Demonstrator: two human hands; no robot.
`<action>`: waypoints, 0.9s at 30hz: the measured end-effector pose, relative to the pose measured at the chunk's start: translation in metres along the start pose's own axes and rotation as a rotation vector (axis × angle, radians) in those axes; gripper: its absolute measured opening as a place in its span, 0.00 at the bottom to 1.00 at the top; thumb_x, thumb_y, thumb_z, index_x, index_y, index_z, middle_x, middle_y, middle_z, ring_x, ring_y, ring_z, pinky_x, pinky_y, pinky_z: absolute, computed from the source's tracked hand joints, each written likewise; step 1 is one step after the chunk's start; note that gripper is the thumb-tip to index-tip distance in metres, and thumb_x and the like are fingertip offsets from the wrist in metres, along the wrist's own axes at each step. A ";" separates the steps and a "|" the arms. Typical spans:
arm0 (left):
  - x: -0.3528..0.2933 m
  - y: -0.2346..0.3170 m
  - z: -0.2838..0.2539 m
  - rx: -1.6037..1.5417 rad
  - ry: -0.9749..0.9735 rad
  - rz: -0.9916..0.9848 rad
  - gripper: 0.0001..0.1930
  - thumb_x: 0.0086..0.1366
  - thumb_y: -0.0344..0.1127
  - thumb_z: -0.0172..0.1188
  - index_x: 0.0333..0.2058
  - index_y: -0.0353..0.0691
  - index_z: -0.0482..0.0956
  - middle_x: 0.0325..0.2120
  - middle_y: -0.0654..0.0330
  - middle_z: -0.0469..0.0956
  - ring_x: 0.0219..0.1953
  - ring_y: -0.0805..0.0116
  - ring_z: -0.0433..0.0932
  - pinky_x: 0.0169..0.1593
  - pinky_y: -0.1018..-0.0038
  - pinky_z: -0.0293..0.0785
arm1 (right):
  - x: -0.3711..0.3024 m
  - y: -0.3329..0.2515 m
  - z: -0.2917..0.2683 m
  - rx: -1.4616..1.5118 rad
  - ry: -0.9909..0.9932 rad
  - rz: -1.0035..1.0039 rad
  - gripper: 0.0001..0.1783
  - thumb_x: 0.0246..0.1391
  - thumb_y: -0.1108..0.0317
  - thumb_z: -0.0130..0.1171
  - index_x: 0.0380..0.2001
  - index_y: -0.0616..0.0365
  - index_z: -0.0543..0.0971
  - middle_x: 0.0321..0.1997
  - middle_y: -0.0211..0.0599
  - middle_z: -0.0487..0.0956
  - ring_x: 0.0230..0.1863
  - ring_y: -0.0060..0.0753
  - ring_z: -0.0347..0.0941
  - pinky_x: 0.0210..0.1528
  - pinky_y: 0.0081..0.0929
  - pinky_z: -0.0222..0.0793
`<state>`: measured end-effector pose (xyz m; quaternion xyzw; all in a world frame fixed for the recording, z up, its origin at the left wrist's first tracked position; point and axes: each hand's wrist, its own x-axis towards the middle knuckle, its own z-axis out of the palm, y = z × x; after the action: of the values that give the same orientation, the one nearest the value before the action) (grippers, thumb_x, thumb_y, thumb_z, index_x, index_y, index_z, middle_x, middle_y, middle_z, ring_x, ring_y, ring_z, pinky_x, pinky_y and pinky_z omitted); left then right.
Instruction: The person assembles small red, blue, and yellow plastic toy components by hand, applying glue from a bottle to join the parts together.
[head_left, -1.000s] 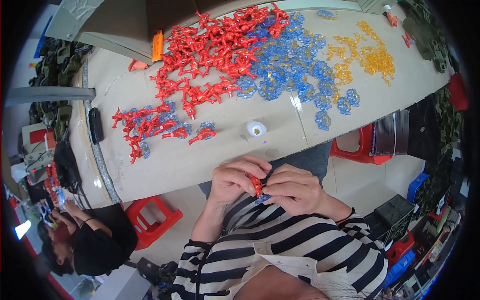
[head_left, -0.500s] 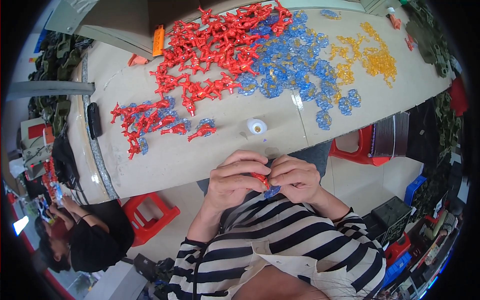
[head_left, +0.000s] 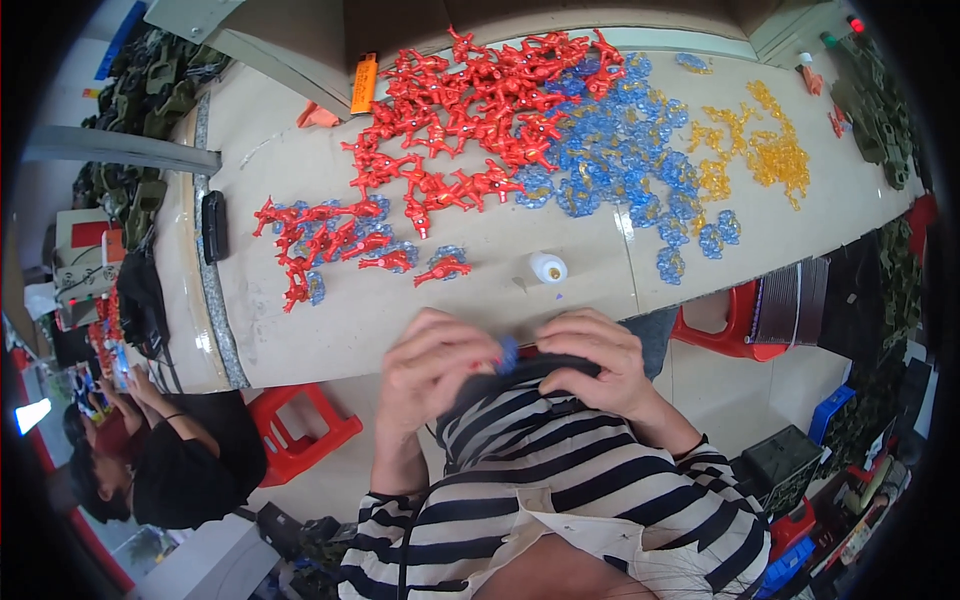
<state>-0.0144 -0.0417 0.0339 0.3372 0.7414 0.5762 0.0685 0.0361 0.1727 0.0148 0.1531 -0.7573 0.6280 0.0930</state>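
Observation:
Above my lap, near the table's front edge, my left hand [head_left: 432, 368] is closed on a small blue clear plastic piece [head_left: 508, 354]. A bit of red shows by its fingertips; motion blurs the details. My right hand [head_left: 598, 362] has a fold of dark cloth [head_left: 560, 369] between its thumb and fingers, at the front of my striped top. Just beyond the hands stands a small white bottle [head_left: 548, 267]. Red toy figures [head_left: 470, 110] lie in a large heap, beside a pile of blue clear pieces [head_left: 620, 140]. At the left, several red figures [head_left: 335, 235] lie with blue pieces.
Yellow clear pieces [head_left: 775, 145] are spread at the table's right. A black case [head_left: 214, 227] lies by the left edge, and an orange tag [head_left: 364, 83] leans at the back. Red stools [head_left: 300, 425] stand below the table. Another person [head_left: 180, 455] sits at the left.
My hands have moved apart. The left has gone left with the blue piece; the right has let go of it and now has dark cloth in its fingers. The view has shifted slightly.

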 end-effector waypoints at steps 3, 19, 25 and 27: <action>-0.002 0.006 -0.012 0.503 0.205 -0.224 0.12 0.41 0.25 0.66 0.29 0.39 0.80 0.27 0.60 0.78 0.31 0.63 0.73 0.36 0.72 0.70 | -0.001 0.006 -0.008 -0.071 0.074 0.032 0.18 0.28 0.77 0.68 0.30 0.64 0.78 0.32 0.40 0.76 0.32 0.37 0.73 0.33 0.26 0.68; 0.025 -0.031 0.004 1.255 0.226 -0.120 0.11 0.49 0.28 0.53 0.33 0.47 0.77 0.40 0.64 0.72 0.54 0.61 0.64 0.57 0.54 0.38 | 0.035 0.016 -0.003 -0.421 0.161 0.116 0.20 0.34 0.74 0.66 0.36 0.62 0.75 0.36 0.40 0.76 0.39 0.39 0.71 0.41 0.29 0.66; 0.023 -0.050 -0.049 1.312 0.259 -0.144 0.13 0.46 0.23 0.55 0.31 0.45 0.79 0.38 0.63 0.72 0.51 0.63 0.66 0.56 0.53 0.41 | 0.036 0.017 -0.002 -0.405 0.150 0.128 0.18 0.35 0.74 0.66 0.35 0.62 0.76 0.36 0.40 0.77 0.37 0.37 0.71 0.41 0.28 0.66; 0.026 -0.048 -0.056 1.309 0.270 -0.161 0.11 0.47 0.24 0.56 0.31 0.45 0.79 0.39 0.63 0.72 0.52 0.63 0.65 0.57 0.54 0.41 | 0.037 0.016 -0.003 -0.432 0.140 0.133 0.18 0.35 0.74 0.66 0.35 0.62 0.76 0.36 0.40 0.77 0.37 0.37 0.71 0.41 0.28 0.66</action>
<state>-0.0822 -0.0767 0.0162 0.1781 0.9626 0.0379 -0.2006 -0.0044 0.1736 0.0132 0.0353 -0.8742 0.4653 0.1345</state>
